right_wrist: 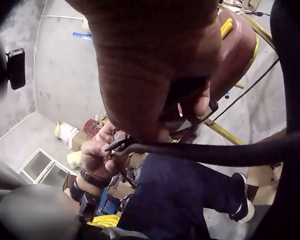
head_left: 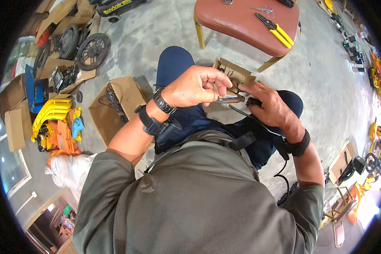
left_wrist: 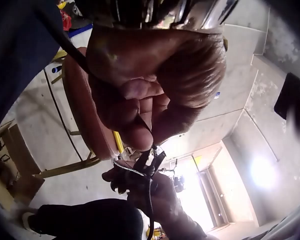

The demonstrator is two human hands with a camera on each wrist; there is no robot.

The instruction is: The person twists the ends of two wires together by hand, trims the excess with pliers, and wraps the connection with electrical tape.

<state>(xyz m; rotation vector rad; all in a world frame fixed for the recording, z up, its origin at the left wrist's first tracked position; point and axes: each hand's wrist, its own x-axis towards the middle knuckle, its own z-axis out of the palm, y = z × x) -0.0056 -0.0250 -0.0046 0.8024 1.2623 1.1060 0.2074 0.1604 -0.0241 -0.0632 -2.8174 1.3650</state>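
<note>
In the head view the left hand (head_left: 194, 86), above the left thigh, pinches one end of a small dark piece (head_left: 232, 99) with a pale edge. The right hand (head_left: 269, 103) grips the other end, where a dark cable (head_left: 240, 111) runs off. In the left wrist view, the left hand (left_wrist: 140, 90) has thumb and fingertips closed on a thin dark strip, with the right hand (left_wrist: 157, 195) just beyond. The right wrist view shows the right hand (right_wrist: 150, 75) partly hiding the piece; the left hand (right_wrist: 102, 157) pinches dark strands.
A brown padded stool (head_left: 237, 21) ahead bears yellow-handled pliers (head_left: 279, 33) and scissors (head_left: 264, 11). An open carton (head_left: 237, 72) stands beyond the hands, and a larger box (head_left: 116, 106) with cable is at the left. Wheels (head_left: 93, 51) and yellow parts (head_left: 53, 114) lie further left.
</note>
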